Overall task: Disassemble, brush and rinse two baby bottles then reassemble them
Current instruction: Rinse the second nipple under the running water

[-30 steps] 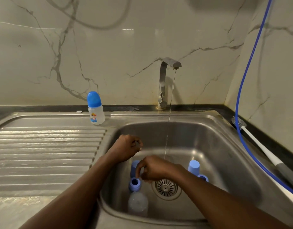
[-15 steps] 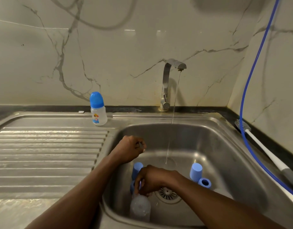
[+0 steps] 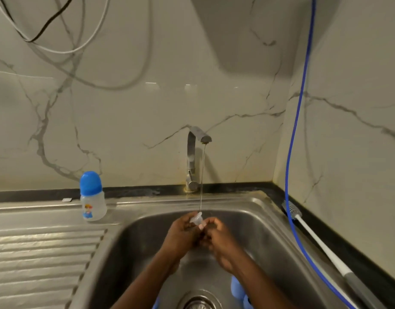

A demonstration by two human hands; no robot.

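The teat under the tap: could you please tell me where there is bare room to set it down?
The ribbed drainboard in front of the bottle is bare for the teat. Crowded: blue parts lie beside the drain, and the brush and hose take the right rim.

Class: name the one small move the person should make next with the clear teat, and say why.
Probably turn the clear teat a little. The left hand and right hand both pinch it under the thin water stream, which seems to land on one end only, so turning it should rinse the rest.
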